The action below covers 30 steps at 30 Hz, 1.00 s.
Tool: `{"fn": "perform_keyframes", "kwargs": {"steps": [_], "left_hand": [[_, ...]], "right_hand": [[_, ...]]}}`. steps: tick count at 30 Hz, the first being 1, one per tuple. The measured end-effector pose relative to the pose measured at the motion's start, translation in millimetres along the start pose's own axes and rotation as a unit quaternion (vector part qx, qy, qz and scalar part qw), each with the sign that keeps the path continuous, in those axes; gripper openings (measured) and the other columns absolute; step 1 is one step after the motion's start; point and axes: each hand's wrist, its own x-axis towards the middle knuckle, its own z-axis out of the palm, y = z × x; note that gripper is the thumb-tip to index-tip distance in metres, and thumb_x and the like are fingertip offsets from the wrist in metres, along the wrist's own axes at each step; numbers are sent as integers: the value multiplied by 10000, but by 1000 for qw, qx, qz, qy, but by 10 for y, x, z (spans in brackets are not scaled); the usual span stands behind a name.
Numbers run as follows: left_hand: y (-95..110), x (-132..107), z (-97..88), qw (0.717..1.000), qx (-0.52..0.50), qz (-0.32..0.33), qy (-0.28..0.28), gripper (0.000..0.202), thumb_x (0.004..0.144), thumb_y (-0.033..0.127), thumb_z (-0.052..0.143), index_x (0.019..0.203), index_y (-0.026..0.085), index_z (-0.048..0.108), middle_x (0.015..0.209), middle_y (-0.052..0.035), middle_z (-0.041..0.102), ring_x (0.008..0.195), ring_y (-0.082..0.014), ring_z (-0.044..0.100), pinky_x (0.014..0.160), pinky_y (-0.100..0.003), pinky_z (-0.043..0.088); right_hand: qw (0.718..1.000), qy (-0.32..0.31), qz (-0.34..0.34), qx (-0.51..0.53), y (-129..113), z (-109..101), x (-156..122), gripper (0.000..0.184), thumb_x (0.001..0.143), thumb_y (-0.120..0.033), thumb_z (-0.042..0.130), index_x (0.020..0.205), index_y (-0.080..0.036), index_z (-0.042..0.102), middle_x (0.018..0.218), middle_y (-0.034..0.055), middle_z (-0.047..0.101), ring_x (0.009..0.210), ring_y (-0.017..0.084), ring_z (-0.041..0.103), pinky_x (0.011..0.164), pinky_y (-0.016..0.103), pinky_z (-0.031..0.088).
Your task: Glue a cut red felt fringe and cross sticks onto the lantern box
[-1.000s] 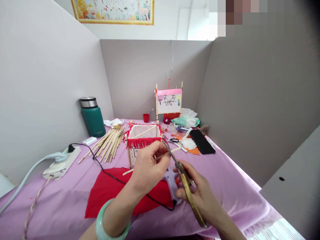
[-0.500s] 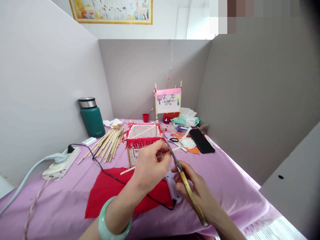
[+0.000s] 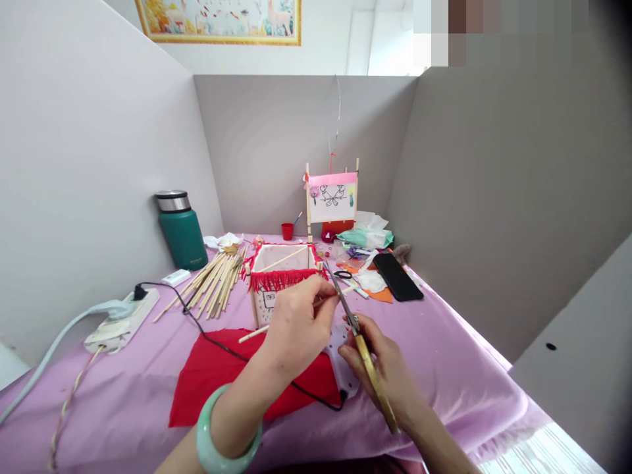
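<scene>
My left hand (image 3: 295,322), with a green bangle on its wrist, pinches a thin wooden stick (image 3: 253,334) and holds it slanted over the red cloth (image 3: 212,375). My right hand (image 3: 382,368) grips gold-handled scissors (image 3: 355,336); their blades point up and away and meet the stick just right of my left fingers. Right behind both hands stands a small box frame with red fringe (image 3: 281,276) along its top edge.
A bundle of wooden sticks (image 3: 212,282) and a green flask (image 3: 180,229) lie to the left, with a power strip (image 3: 121,322) and black cable. A finished paper lantern (image 3: 332,197), red cup (image 3: 288,231), black phone (image 3: 397,276) and scraps sit behind. Grey partitions enclose the pink-covered table (image 3: 444,342).
The scissors and my right hand have shifted slightly up and left along the stick, and the handles have drawn closer together. My left hand keeps its hold.
</scene>
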Motion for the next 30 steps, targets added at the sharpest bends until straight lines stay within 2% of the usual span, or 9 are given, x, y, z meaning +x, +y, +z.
{"fn": "perform_keyframes", "kwargs": {"steps": [9,16,19,25,28,30], "left_hand": [[-36,7,-16,996,72,49,26,74,840,165,568,844,171,642,783,-30,687,704,-147,619,648,-238,439],[-6,20,-5,992,97,71,34,125,846,155,552,793,174,663,733,-30,688,644,-139,609,601,-227,423],[4,38,-36,994,89,59,18,142,855,180,547,786,177,672,697,-22,679,620,-133,603,586,-222,419],[21,69,-82,998,50,-6,-44,130,843,203,571,779,174,680,654,-10,672,590,-123,599,572,-218,415],[41,51,-65,997,48,-14,-53,137,846,215,570,783,178,686,659,-11,674,600,-127,601,580,-224,417],[56,35,-48,997,52,-15,-52,144,849,223,566,790,181,690,669,-13,676,610,-130,603,583,-229,416]], "right_hand": [[1000,23,-7,-20,42,30,33,335,844,-416,562,1102,-207,514,663,-38,492,578,97,439,554,188,401],[1000,22,6,13,13,34,20,347,820,-405,593,1089,-209,499,758,-13,564,609,103,490,568,193,429],[1000,10,10,26,-18,16,17,327,822,-405,585,1067,-205,499,760,-10,568,605,102,494,557,193,429],[999,-1,8,36,-43,-30,-13,348,814,-393,589,1091,-200,504,816,1,597,668,111,537,601,199,454],[999,6,13,35,-72,-37,-32,372,803,-390,596,1109,-198,506,866,11,618,676,111,556,613,201,462],[1000,11,15,18,-91,-32,-39,349,809,-408,584,1075,-191,520,814,4,609,640,108,541,593,201,453]]}}
